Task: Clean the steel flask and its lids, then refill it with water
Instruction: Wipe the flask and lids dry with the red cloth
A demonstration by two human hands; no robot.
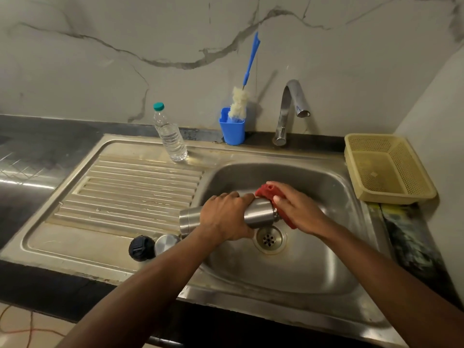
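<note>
The steel flask lies on its side over the sink basin, its neck pointing right. My left hand grips its middle. My right hand holds a red scrub cloth against the flask's neck and mouth. On the drainboard near the front edge, a black inner lid lies beside a steel cap. A clear water bottle with a green cap stands at the back of the drainboard.
A blue cup with a long blue-handled bottle brush stands behind the sink. The tap arches over the basin, no water running. A yellow plastic basket sits at the right, by the wall.
</note>
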